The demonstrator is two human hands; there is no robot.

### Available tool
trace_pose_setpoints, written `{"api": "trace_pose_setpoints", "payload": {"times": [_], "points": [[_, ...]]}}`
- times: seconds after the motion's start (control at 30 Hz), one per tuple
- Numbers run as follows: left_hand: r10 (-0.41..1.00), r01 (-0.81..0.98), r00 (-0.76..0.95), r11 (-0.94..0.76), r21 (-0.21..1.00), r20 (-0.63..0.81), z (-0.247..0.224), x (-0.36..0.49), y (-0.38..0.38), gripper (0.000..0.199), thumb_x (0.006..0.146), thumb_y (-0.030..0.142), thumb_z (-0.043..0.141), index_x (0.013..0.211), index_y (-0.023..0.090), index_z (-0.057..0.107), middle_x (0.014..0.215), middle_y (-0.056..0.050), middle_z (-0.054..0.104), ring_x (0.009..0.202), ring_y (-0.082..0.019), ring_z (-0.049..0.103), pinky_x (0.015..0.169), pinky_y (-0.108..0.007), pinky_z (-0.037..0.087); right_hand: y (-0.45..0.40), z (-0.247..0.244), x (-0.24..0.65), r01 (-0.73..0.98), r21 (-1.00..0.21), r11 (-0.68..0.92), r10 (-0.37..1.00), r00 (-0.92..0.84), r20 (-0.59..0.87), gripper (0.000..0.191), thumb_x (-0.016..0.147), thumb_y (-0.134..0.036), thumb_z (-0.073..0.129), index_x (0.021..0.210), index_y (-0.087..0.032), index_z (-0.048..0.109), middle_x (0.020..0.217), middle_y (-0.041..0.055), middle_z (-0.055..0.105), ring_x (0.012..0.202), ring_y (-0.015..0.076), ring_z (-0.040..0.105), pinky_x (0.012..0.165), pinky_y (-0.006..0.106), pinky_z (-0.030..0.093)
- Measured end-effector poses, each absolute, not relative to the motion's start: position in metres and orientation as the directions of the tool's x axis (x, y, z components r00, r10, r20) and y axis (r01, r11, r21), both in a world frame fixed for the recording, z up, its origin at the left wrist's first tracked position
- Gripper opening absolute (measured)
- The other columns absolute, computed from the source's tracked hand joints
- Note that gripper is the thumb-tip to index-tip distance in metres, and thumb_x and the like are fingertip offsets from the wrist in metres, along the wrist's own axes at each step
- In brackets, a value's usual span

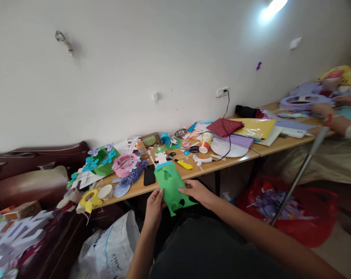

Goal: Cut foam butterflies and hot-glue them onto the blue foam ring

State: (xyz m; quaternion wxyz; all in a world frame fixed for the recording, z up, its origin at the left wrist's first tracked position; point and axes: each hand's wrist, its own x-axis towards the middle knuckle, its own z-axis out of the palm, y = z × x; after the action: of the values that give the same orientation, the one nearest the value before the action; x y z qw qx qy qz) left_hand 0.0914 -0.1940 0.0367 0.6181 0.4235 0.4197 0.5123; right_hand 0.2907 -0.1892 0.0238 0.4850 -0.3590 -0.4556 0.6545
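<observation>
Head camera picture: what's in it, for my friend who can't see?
A person's left hand and right hand hold a green sheet with holes before a cluttered wooden table. A black phone and a white glue gun lie on it. Another person's arm shows at right.

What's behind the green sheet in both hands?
Beyond the green sheet are the wooden table, a yellow tool and a white cutout; whatever the sheet covers cannot be seen.
</observation>
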Motion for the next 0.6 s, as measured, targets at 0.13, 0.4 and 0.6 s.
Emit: {"api": "trace_pose_setpoints", "payload": {"times": [0.13, 0.4, 0.6], "points": [[0.977, -0.244, 0.170, 0.170, 0.955, -0.130, 0.032, 0.100, -0.197, 0.047, 0.069, 0.039, 0.084, 0.105, 0.013, 0.070, 0.089, -0.010, 0.076, 0.071, -0.023, 0.072, 0.065, -0.031, 0.057, -0.189, 0.024, 0.290, -0.290, -0.949, -0.125, 0.972, -0.228, -0.058, 0.048, 0.059, -0.048, 0.085, 0.092, -0.017, 0.069, 0.088, 0.0040, 0.074, 0.080, 0.0215, 0.068, 0.076, 0.034, 0.052], [0.979, -0.146, 0.171, 0.133, 0.980, -0.108, 0.029, 0.089, -0.187, 0.043, 0.064, 0.039, 0.087, 0.094, 0.011, 0.075, 0.081, -0.009, 0.077, 0.069, -0.025, 0.072, 0.070, -0.035, 0.057, -0.184, 0.034, 0.303, -0.135, -0.990, -0.052, 0.983, -0.182, -0.027, 0.035, 0.065, -0.049, 0.079, 0.068, -0.016, 0.069, 0.058, -0.0023, 0.062, 0.055, 0.0119, 0.052, 0.056, 0.025, 0.039], [0.993, -0.052, 0.109, 0.048, 0.997, -0.042, 0.041, 0.087, -0.173, 0.040, 0.063, 0.041, 0.086, 0.090, 0.012, 0.077, 0.076, -0.008, 0.076, 0.067, -0.025, 0.069, 0.067, -0.035, 0.055, -0.173, 0.031, 0.306, -0.033, -0.999, 0.001, 0.985, -0.171, 0.007, 0.030, 0.068, -0.047, 0.076, 0.066, -0.018, 0.068, 0.056, -0.0047, 0.058, 0.053, 0.0105, 0.046, 0.056, 0.024, 0.034]]}}
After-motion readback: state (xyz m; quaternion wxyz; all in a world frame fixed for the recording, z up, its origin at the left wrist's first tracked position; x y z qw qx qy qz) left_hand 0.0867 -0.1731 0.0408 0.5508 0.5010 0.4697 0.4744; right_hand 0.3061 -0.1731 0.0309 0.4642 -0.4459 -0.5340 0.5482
